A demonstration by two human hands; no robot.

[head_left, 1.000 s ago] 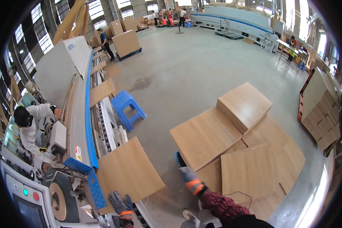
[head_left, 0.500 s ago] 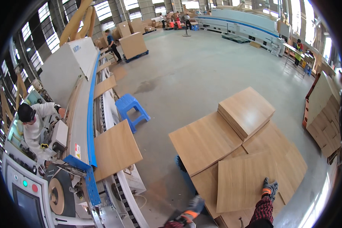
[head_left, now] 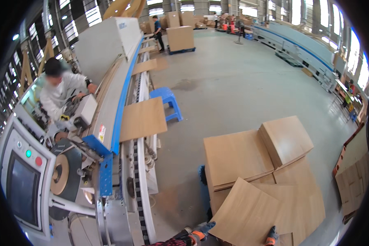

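Note:
A flat wood-grain panel (head_left: 246,211) lies slanted over other panels at the near right, its left corner towards me. At that corner is my left hand (head_left: 201,231), in a grey and orange glove, its fingers closed on the edge. My right hand (head_left: 271,236), gloved alike, grips the panel near its close edge; some of its fingers are hidden. Beneath and beyond are more wood-grain panels (head_left: 309,192), a larger stack (head_left: 238,158) and a thick squared stack (head_left: 287,137).
To the left runs a long machine with a blue rail (head_left: 127,102), a panel (head_left: 143,119) on its conveyor and a control screen (head_left: 22,184). A co-worker (head_left: 61,88) leans over it. A blue stool (head_left: 168,102) stands beside the conveyor. More stacked panels (head_left: 354,184) stand far right.
My view has swung left. The top panel has turned and slid towards my left hand, which has come to its corner. My right hand has moved from its face to the near edge.

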